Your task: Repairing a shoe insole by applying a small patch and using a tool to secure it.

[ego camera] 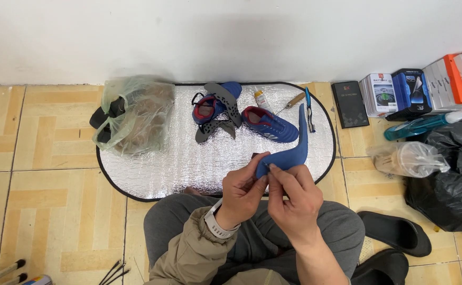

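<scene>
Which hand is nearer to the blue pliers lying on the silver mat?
Right. The right hand sits below and slightly left of the blue pliers, pinching the blue insole; the left hand is farther left.

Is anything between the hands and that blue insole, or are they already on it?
Nothing visible stands between. The left hand and right hand both pinch the near end of the blue insole, raised above the silver mat; the blue shoes lie farther back.

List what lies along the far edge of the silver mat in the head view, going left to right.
Green plastic bag → blue shoe with its black studded sole → small glue bottle → wooden-handled awl → blue-handled cutter.
</scene>
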